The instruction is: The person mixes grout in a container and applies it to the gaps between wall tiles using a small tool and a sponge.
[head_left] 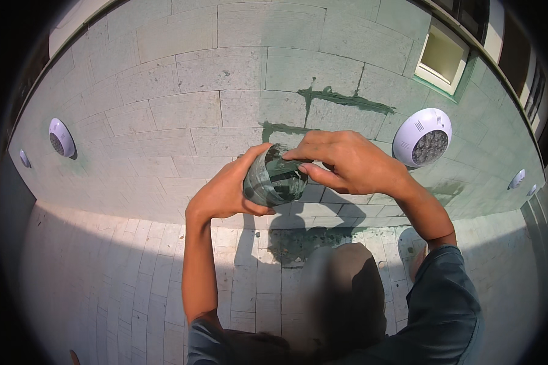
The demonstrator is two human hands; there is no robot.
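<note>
My left hand is wrapped round a cup smeared with dark green paste, tilted so that its mouth faces up and right. Wet dark green paste coats its inside. Over the cup's mouth is my right hand, its thumb and fingers pinched together at the rim. A dark, flat edge shows in the cup near these fingertips; whether it is a tool in my grip is unclear. Behind the cup stands a pale green tiled wall. Fresh dark green smears run along its joints.
Round white light fixtures sit on the wall, a large one at right and a smaller one at left. A square framed opening is at upper right. Dark splotches mark the tiled floor by the wall's foot.
</note>
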